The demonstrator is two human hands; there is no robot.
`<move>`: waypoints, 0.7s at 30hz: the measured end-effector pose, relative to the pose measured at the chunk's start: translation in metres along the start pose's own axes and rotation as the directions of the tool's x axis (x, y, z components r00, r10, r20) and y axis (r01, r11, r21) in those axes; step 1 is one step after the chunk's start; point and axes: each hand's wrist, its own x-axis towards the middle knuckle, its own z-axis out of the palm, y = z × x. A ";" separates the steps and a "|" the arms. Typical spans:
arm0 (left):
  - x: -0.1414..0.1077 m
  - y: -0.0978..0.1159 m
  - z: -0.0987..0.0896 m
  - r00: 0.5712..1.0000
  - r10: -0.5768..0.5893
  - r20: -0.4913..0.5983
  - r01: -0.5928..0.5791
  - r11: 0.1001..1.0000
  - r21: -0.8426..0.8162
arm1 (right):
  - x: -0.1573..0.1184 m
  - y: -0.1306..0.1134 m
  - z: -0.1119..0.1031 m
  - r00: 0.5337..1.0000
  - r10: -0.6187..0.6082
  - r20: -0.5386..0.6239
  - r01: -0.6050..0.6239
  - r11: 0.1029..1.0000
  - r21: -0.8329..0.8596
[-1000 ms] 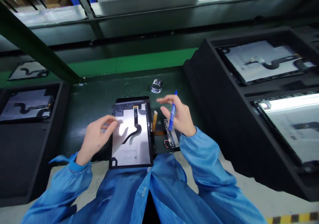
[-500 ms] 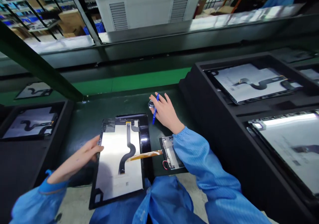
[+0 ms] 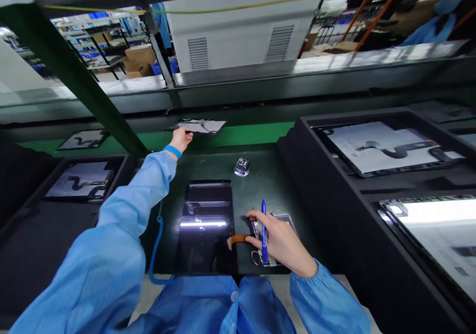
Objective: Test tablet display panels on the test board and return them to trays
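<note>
My left hand [image 3: 181, 139] reaches far forward over the green strip, its fingers closed on the near left edge of a display panel [image 3: 201, 126] with a pale back and a dark flex cable. My right hand [image 3: 277, 235] keeps a blue pen [image 3: 264, 232] against its fingers. It hovers over a small circuit board [image 3: 286, 221], partly hiding it, with thumb and finger near the orange ribbon cable [image 3: 238, 239]. That cable runs left to a glossy black screen [image 3: 206, 210] lying on the dark green bench. Whether the fingers touch the cable, I cannot tell.
A small shiny round object [image 3: 241, 167] sits beyond the screen. Black foam trays [image 3: 334, 190] with display panels flank the bench on the right, and another tray [image 3: 121, 168] on the left. A blue coiled cord [image 3: 159, 225] hangs by my left sleeve. A green post [image 3: 85, 86] slants upward.
The display panel went from in front of me to the far green strip with my left hand. My right hand moved back from the shiny object to the board. The ribbon cable is off the panel.
</note>
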 end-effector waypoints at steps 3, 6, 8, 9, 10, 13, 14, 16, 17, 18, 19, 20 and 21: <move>0.009 0.000 0.011 0.997 0.046 0.065 -0.061 0.965 0.256 | -0.003 0.000 0.007 0.999 -0.010 -0.047 0.012 0.999 0.048; -0.006 0.011 -0.007 0.977 0.070 0.203 -0.163 0.856 0.490 | -0.007 -0.004 0.014 0.998 -0.031 -0.056 0.037 0.993 0.108; -0.031 0.015 -0.029 0.958 0.067 0.279 -0.232 0.752 0.617 | -0.009 -0.007 0.019 0.999 -0.046 -0.011 0.047 0.993 0.111; -0.049 0.013 -0.040 0.953 0.052 0.299 -0.245 0.709 0.661 | -0.009 -0.009 0.022 0.999 -0.051 0.016 0.049 0.994 0.100; -0.071 0.008 -0.050 0.944 0.028 0.328 -0.264 0.656 0.707 | -0.009 -0.011 0.024 0.998 -0.056 0.041 0.052 0.995 0.086; -0.156 -0.030 -0.073 0.834 -0.142 0.533 -0.468 0.329 0.820 | -0.008 -0.013 0.028 0.995 -0.083 0.050 0.077 0.991 0.112; -0.186 -0.048 -0.078 0.743 -0.244 0.624 -0.614 0.122 0.780 | -0.007 -0.012 0.029 0.996 -0.088 0.031 0.082 0.984 0.160; -0.240 -0.088 -0.083 0.627 -0.330 0.705 -0.775 -0.174 0.607 | -0.007 -0.012 0.028 0.998 -0.057 -0.014 0.058 0.951 0.305; -0.260 -0.107 -0.084 0.612 -0.315 0.726 -0.791 -0.264 0.552 | -0.008 -0.012 0.027 0.999 -0.018 -0.031 0.029 0.918 0.397; -0.274 -0.123 -0.086 0.620 -0.273 0.736 -0.779 -0.326 0.535 | -0.008 -0.012 0.027 0.999 0.027 -0.039 -0.004 0.869 0.495; -0.284 -0.137 -0.088 0.626 -0.210 0.751 -0.763 -0.365 0.534 | -0.009 -0.013 0.026 0.996 0.072 -0.045 -0.031 0.803 0.595; -0.288 -0.146 -0.091 0.623 -0.145 0.769 -0.753 -0.376 0.539 | -0.010 -0.014 0.026 0.993 0.107 -0.048 -0.045 0.728 0.685; -0.289 -0.151 -0.096 0.605 -0.080 0.792 -0.758 -0.362 0.542 | -0.011 -0.015 0.026 0.990 0.134 -0.053 -0.047 0.648 0.760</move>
